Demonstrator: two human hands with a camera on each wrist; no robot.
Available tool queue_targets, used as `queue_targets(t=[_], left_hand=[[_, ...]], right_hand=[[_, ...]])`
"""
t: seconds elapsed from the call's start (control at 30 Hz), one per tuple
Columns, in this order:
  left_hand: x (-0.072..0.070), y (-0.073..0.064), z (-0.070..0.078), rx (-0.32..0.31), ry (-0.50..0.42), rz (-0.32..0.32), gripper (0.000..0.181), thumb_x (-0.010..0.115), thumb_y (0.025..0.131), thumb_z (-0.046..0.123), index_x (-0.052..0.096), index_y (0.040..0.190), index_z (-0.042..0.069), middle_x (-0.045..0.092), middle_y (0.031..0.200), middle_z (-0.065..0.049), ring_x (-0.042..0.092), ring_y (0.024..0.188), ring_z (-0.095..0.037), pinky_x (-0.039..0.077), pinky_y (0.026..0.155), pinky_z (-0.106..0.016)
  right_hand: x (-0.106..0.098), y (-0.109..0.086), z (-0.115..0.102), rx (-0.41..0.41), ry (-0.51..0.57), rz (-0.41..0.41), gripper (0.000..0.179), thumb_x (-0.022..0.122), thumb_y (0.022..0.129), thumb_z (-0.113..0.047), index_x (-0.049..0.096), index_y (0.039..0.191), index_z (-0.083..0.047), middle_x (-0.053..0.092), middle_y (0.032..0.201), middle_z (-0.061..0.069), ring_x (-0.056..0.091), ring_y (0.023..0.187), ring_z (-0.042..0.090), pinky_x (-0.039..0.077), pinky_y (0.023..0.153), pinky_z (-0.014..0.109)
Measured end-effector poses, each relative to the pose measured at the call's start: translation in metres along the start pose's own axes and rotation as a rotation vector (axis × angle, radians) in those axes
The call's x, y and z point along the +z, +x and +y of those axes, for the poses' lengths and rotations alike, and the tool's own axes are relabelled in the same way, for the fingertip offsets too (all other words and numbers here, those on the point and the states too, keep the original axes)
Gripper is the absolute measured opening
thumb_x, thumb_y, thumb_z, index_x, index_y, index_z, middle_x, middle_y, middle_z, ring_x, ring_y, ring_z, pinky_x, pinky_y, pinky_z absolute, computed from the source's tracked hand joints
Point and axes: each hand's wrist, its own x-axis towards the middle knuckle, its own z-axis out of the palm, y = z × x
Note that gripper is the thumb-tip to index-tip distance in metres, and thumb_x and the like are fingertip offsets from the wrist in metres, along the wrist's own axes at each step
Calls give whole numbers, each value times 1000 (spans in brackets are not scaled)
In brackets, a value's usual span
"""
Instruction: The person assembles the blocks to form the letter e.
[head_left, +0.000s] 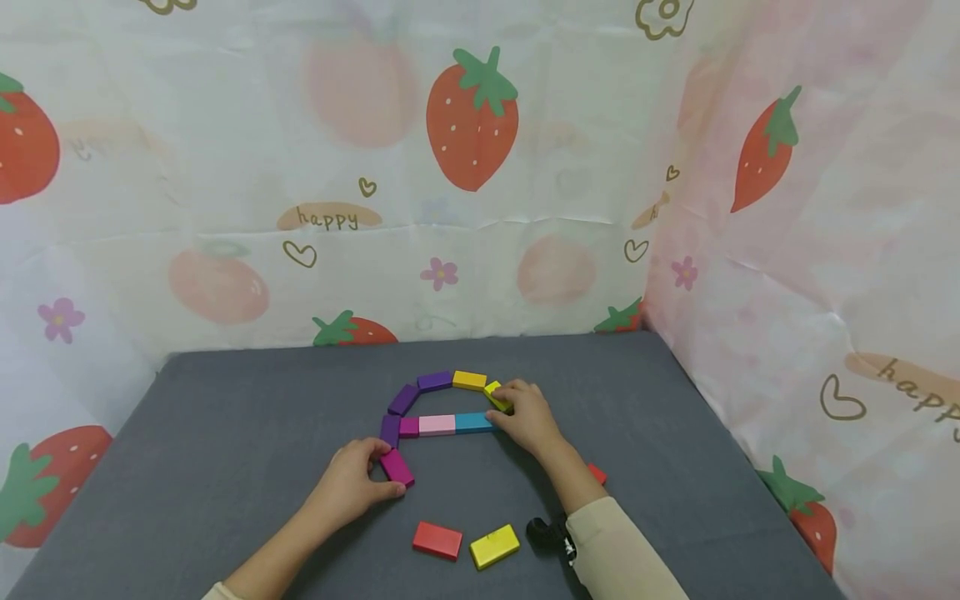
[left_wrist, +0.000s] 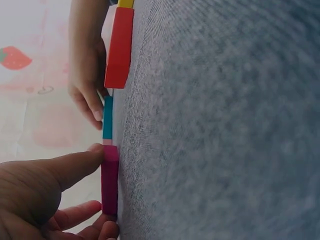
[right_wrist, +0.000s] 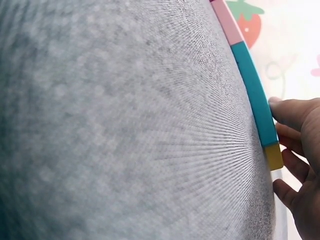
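Note:
Several coloured blocks form an arch on the grey cloth in the head view. The left hand [head_left: 352, 483] pinches a magenta block [head_left: 397, 468] at the arch's lower left end, thumb at one end and fingertips at the other. In the left wrist view this magenta block [left_wrist: 109, 182] lies between thumb and fingers. At the arch's right end, the right hand [head_left: 528, 415] has its fingers around a bright yellow block [head_left: 495, 392], partly covered. Its thumb is near the right end of the blue block [head_left: 472, 422], which the right wrist view shows as a long blue block [right_wrist: 254, 92].
Inside the arch run a short magenta block [head_left: 408, 427] and a pink block [head_left: 437, 425]. Nearer are a red block [head_left: 437, 540] and a yellow block [head_left: 495, 547]. A black object [head_left: 546, 535] and another red block [head_left: 597, 474] lie by the right forearm.

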Motion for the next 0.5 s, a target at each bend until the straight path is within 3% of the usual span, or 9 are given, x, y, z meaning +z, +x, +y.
queue_targets(t=[0.2,0.3,0.5], left_hand=[[-5,-1,1,12,16,14,60,92,76,33,67,122,3,64,106,-8,56,96,-21,51,86,-46],[-10,-1,0,52,26,54,48,87,81,28,70,118,3,66,107,-10,60,97,-24,52,89,-48],[-16,3,-2,155,0,118,29,81,87,16,73,114,5,67,118,-15,60,117,-36,45,103,-56]], right_hand=[[0,0,-1,0,-1,1,40,78,93,-28,72,128,-8,64,128,6,54,112,26,50,97,44],[0,-1,-1,0,-4,1,40,78,93,-28,72,128,-8,64,129,6,54,112,26,50,98,44],[-2,-2,-2,-3,-6,1,40,77,93,-28,72,128,-8,64,129,6,53,112,26,50,98,44]])
